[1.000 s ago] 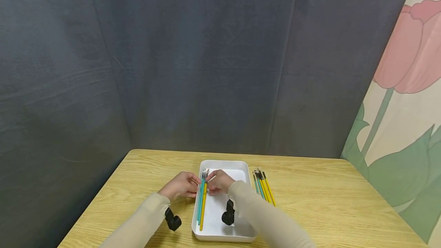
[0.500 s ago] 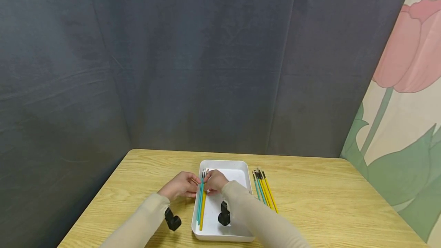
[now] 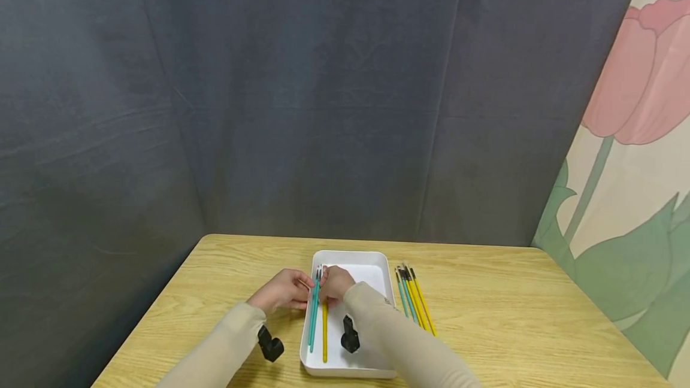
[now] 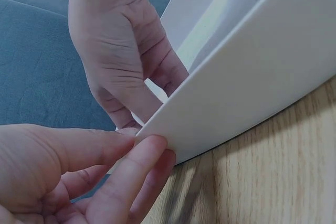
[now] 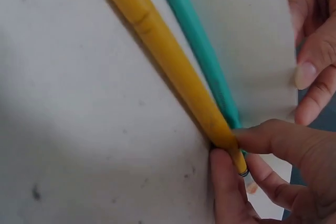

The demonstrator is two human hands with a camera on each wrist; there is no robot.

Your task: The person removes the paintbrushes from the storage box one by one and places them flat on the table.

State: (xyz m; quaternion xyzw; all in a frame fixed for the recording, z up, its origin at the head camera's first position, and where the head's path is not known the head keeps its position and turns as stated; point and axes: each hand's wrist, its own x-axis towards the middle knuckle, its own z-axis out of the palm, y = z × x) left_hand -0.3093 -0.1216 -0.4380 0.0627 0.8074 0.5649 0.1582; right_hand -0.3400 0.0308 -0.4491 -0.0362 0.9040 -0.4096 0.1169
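Note:
A white tray (image 3: 372, 273) lies lengthwise on the table, with teal paintbrushes (image 3: 313, 319) and a yellow paintbrush (image 3: 325, 334) along its left side. My left hand (image 3: 286, 289) pinches the tray's left rim; in the left wrist view its thumb and fingers (image 4: 149, 145) meet at the edge. Inside the tray, my right hand (image 3: 336, 284) pinches the yellow paintbrush near its bristle end. The right wrist view shows thumb and finger on the yellow handle (image 5: 173, 64), close beside a teal handle (image 5: 202, 51). In the head view the right hand hides the yellow brush's upper part.
Several yellow and teal paintbrushes (image 3: 414, 297) lie on the wooden table (image 3: 512, 316) just right of the tray, partly behind the right sleeve (image 3: 399, 334). A dark curtain (image 3: 323, 106) stands behind the table, and a tulip-patterned wall (image 3: 636, 106) is at the right.
My right hand has shifted left and taken hold of the yellow paintbrush. The brush's lower end has swung right, away from the teal ones. My left hand stays at the rim.

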